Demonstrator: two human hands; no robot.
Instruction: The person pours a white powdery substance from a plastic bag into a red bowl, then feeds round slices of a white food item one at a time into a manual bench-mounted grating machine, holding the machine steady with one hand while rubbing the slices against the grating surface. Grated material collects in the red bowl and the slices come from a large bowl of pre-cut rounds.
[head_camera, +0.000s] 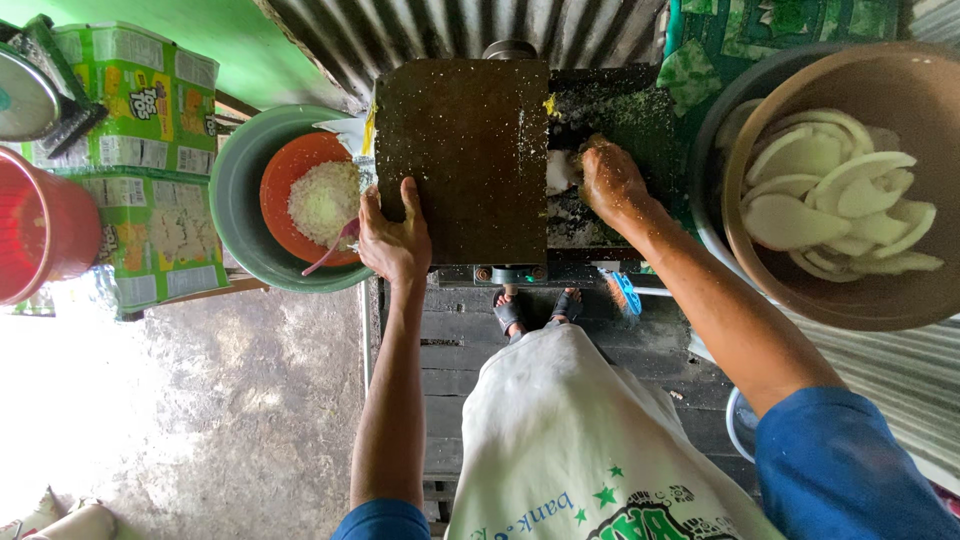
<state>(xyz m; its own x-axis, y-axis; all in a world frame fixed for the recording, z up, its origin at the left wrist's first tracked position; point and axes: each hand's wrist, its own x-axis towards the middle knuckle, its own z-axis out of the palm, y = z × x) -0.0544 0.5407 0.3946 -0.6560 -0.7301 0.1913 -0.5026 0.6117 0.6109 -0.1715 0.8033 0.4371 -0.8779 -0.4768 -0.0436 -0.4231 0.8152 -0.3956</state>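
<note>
Dark, speckled metal grating machine (470, 160), boxy, flat-topped, standing upright against corrugated wall. White coconut piece (560, 172) pressed at its right side. Shreds heaped in orange bowl (285, 180) just left.

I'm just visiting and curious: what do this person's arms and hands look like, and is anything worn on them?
Both hands are bare: no gloves, rings or watch show on the left hand or the right hand. The forearms are uncovered too. Blue sleeves end above the elbows. White flecks cling to the right hand. A pale apron with green stars and printing hangs between the arms.
</note>
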